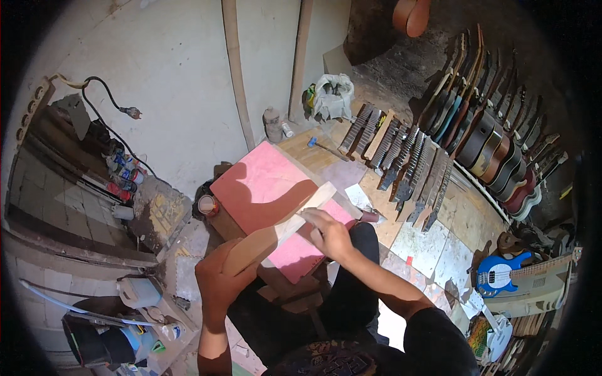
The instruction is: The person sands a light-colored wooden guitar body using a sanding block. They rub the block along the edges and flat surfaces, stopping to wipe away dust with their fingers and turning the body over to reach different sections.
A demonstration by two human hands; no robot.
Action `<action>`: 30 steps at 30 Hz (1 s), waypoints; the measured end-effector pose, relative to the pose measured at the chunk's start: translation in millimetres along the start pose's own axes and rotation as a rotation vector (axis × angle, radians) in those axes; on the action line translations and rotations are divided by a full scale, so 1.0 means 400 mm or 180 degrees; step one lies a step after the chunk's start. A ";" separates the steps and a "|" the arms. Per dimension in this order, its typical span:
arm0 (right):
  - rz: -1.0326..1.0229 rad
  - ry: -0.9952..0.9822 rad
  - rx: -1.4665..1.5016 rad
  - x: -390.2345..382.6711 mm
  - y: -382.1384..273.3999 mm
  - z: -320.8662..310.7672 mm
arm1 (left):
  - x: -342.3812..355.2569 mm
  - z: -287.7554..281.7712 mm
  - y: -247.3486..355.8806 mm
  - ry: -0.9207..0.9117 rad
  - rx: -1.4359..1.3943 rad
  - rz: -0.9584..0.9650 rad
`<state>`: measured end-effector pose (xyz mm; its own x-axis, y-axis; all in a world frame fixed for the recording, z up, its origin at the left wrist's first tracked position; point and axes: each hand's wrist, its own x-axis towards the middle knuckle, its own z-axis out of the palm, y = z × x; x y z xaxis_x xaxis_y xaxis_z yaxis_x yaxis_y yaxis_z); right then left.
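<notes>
A pale, bare wooden guitar neck (266,241) slants across my lap, its broad end close to me and its far end pointing up to the right. Around the broad end wraps my left hand (221,276), closed. My right hand (329,233) has curled fingers against the wood farther along; whether anything thin lies under them is hidden. Beneath the neck is a pink-topped board (251,182), marked by the dark shadows of the neck and my arms.
Several fretted necks (401,150) lie in a row on the floor at right, a hammer (326,148) beside them. Guitars (483,138) stand on a rack behind. A blue bass guitar (498,274) lies at far right. A small can (207,205) stands left of the board.
</notes>
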<state>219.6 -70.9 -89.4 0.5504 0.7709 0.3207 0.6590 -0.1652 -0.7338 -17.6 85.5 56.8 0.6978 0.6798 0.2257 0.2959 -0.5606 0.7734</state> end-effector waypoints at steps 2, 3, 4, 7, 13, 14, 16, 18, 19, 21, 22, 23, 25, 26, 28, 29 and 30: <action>-0.0063 -0.0033 -0.0091 0.012 0.059 -0.020 | -0.008 0.001 -0.020 0.0006 -0.0048 -0.0004; 0.0038 0.0088 -0.0192 0.034 0.069 -0.032 | -0.007 0.003 -0.018 0.0009 0.0005 -0.0020; 0.0133 0.0090 -0.0207 0.032 0.063 -0.027 | -0.006 0.007 -0.014 0.0012 0.0060 -0.0037; 0.0036 -0.0014 0.0081 0.004 -0.001 0.020 | -0.008 0.004 -0.008 0.0026 0.0142 -0.0015; 0.0360 0.0246 -0.0310 0.032 0.069 -0.022 | -0.011 0.008 0.002 0.0005 0.0061 -0.0014; 0.0575 0.0203 -0.0284 0.024 0.052 -0.008 | -0.012 0.010 0.004 0.0001 0.0045 -0.0046; -0.0013 0.0042 0.0161 -0.014 -0.015 0.013 | -0.015 0.001 -0.002 -0.0034 0.0084 -0.0046; -0.0024 -0.0008 0.0071 -0.008 0.008 -0.008 | -0.017 -0.005 -0.015 -0.0054 0.0096 -0.0060; 0.0013 0.0037 -0.0087 0.012 0.048 -0.027 | -0.018 -0.005 -0.027 -0.0065 0.0093 -0.0073; 0.0605 0.0107 -0.0208 0.029 0.076 -0.036 | -0.018 -0.003 -0.026 -0.0073 0.0108 -0.0102; 0.0449 0.0095 -0.0144 0.021 0.065 -0.024 | -0.016 0.000 -0.014 -0.0072 0.0126 -0.0119; 0.0293 0.0084 -0.0081 0.004 0.044 -0.003 | -0.014 0.002 -0.006 -0.0071 0.0142 -0.0135; -0.0031 0.0059 0.0195 -0.018 -0.030 0.006 | -0.017 -0.002 -0.003 -0.0083 0.0099 -0.0077; -0.0071 0.0083 0.0018 -0.009 -0.007 0.004 | -0.017 -0.004 -0.003 -0.0090 0.0077 -0.0048; -0.0116 0.0134 -0.0362 0.011 0.071 -0.026 | -0.018 0.000 -0.003 -0.0105 0.0048 -0.0064; 0.0300 0.0213 -0.0249 0.018 0.096 -0.033 | -0.018 0.001 -0.003 -0.0111 0.0041 -0.0071; 0.0295 0.0168 -0.0280 0.016 0.091 -0.026 | -0.016 0.005 -0.001 -0.0112 0.0073 -0.0066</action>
<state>252.3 -78.4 -107.7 0.6356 0.7168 0.2867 0.6452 -0.2892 -0.7072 -20.9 80.4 54.0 0.7139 0.6744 0.1884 0.3252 -0.5576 0.7638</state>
